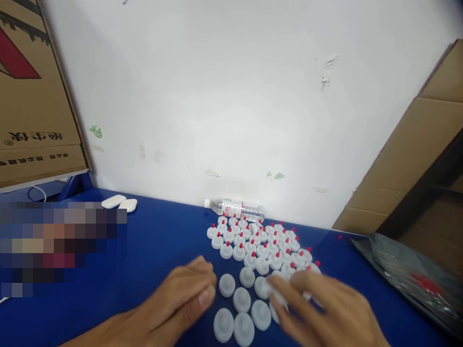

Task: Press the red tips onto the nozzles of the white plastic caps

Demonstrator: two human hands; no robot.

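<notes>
Left hand (184, 296): rests knuckles-up on the blue table (152, 250), fingers curled together, holding nothing visible.
Right hand (325, 308): fingers spread over the plain white caps (241, 300); it seems to pinch one, though blur hides the grip.
Plain white caps: cluster between both hands, at 6 o'clock.
Red-tipped caps (258, 243): rows at 12 o'clock from the plain ones.
Water bottle (237, 209): lying by the wall, behind the rows.
Black bag (408, 270): at 3 o'clock.

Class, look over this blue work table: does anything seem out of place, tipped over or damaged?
The water bottle lies on its side against the wall, behind the rows of white caps. The wall's paint is chipped in spots. A few caps near the hands lack red tips.
</notes>
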